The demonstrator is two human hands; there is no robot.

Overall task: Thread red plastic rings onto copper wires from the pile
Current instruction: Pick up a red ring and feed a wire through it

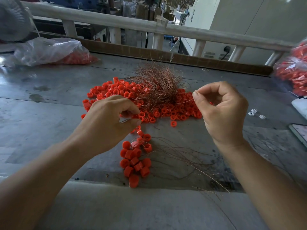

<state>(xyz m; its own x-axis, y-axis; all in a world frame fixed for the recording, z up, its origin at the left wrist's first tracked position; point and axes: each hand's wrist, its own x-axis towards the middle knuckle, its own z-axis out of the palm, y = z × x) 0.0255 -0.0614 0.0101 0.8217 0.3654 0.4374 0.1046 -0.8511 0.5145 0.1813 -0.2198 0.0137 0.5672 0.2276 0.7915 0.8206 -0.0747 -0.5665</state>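
Head view: left hand [109, 123] pinched the top of a string of threaded rings [134, 161] trailing down the bench [49, 100]. Right hand [222, 112] pinched a copper wire [191, 100] beside the wire tangle [154, 83]. Pile of loose red rings [114, 92] was large; probably early, most left.

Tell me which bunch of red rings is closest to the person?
The small clump below the left hand, with wires trailing to its right. The big loose pile under the copper tangle, the left bag and right bag lie farther back.
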